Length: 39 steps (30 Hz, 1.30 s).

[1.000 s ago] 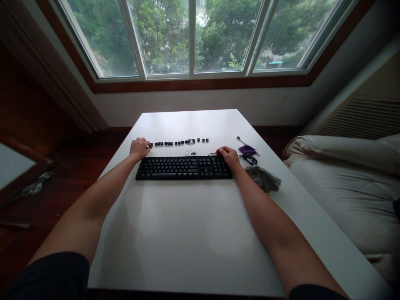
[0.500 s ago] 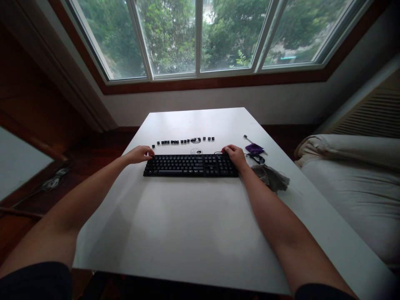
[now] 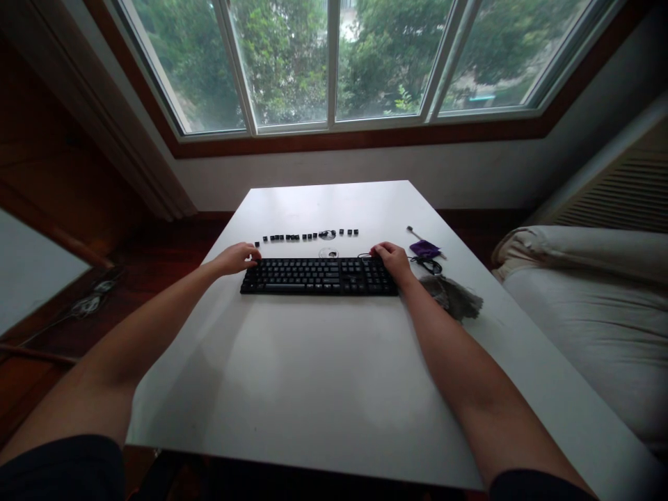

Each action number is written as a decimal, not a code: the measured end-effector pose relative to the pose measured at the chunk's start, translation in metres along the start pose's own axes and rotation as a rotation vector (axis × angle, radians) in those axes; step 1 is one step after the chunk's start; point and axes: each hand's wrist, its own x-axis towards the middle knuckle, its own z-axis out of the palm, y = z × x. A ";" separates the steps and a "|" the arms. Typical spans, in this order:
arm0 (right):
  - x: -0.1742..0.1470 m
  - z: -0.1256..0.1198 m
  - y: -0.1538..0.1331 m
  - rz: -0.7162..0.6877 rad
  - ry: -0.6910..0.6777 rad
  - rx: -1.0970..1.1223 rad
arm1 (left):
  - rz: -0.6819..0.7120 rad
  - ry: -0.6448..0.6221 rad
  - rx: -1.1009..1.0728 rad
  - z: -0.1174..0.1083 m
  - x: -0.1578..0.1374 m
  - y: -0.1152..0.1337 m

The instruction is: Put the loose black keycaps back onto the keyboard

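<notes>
A black keyboard (image 3: 318, 277) lies flat across the white table (image 3: 307, 376). At its far left corner, my left hand (image 3: 239, 259) has its fingers curled against the edge. My right hand (image 3: 391, 261) is closed over the far right edge, thumb and fingers at the rim. Behind the keyboard runs a row of loose black keycaps (image 3: 282, 238), several of them, with a small clear round item (image 3: 327, 235) among them. Another clear round piece (image 3: 328, 253) sits just behind the keyboard's middle.
To the right of the keyboard lie a grey cloth (image 3: 454, 296), a coiled black cable (image 3: 428, 265), a purple cloth (image 3: 425, 248) and a thin brush-like stick (image 3: 415, 232). A pale cushioned seat (image 3: 584, 320) stands beyond the table's right edge. The window (image 3: 334, 69) is ahead.
</notes>
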 end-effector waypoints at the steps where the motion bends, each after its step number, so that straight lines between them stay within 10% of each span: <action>1: 0.000 0.000 0.000 -0.003 0.000 0.004 | 0.002 0.008 0.002 -0.001 -0.002 0.001; 39: 0.002 0.001 0.008 -0.013 0.005 -0.008 | -0.202 -0.070 -0.138 0.002 -0.012 0.006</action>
